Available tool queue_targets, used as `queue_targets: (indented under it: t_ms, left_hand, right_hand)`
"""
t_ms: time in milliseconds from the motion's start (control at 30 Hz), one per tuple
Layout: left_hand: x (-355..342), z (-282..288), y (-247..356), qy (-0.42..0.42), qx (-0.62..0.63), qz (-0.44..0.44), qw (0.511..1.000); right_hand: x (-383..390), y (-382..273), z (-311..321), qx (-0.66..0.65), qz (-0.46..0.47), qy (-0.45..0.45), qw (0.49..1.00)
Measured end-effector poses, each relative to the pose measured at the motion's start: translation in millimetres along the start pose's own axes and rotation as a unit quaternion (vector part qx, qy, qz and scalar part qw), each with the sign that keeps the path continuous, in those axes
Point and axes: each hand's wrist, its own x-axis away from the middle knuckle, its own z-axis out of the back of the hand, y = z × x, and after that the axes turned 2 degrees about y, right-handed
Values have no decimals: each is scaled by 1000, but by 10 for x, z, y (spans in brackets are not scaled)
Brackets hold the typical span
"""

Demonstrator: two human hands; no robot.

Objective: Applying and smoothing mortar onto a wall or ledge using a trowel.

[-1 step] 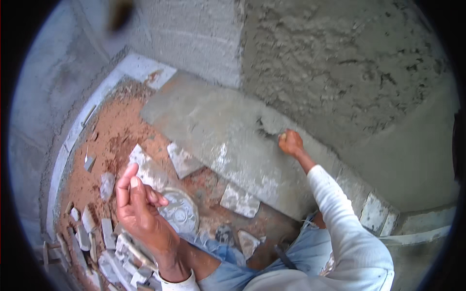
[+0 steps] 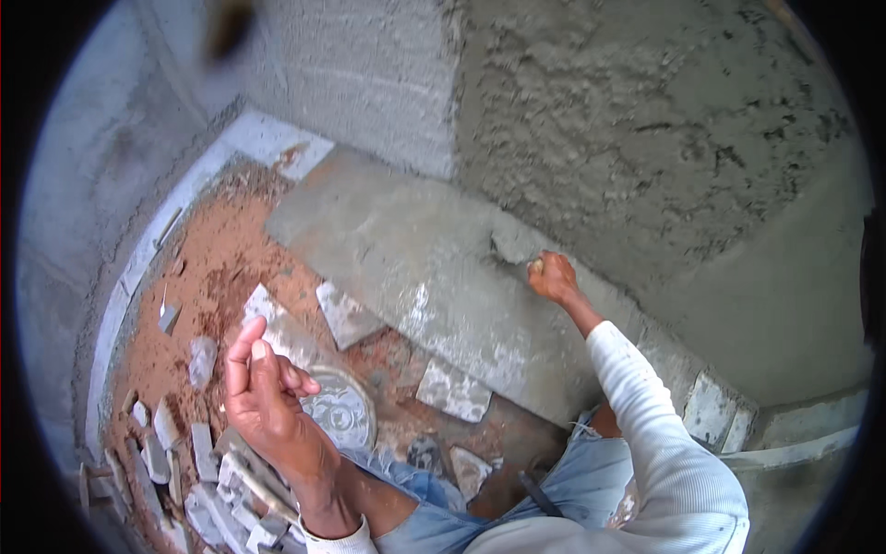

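Observation:
My right hand is closed round the handle of a trowel, reaching forward. The small blade is low over or touching a long grey slab smeared with wet cement, near the slab's wall-side edge; I cannot tell which. My left hand is raised in front of my knee with nothing in it. Its fingers are half bent and apart, the thumb pointing up. Beyond the slab rises a wall with rough wet plaster, its lower right part smoother.
Below my left hand lies a round patterned disc. Broken tile pieces lie along the slab's near side. Several stone offcuts are piled on reddish soil at the lower left. A pale kerb curves round the soil.
The trowel blade has tilted slightly and its face shows lighter. My left hand keeps its pose.

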Motion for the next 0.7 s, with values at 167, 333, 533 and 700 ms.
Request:
queue_targets:
  t_ms: [167,333,533,700]
  left_hand:
    - [-193,20,-168,16,13,24,1000]
    - [-322,-18,-272,46,13,12,999]
    - [-459,203,-221,150,42,-36,987]
    - [-458,294,-138,231,66,-69,968]
  right_hand:
    - [-71,-736,1579,71,68,-85,992]
    - [-41,-1562,2865,109,214,-81,967]
    - [161,-2508,3754,32,370,-133,919]
    - [164,-2963,4104,-166,505,-172,829]
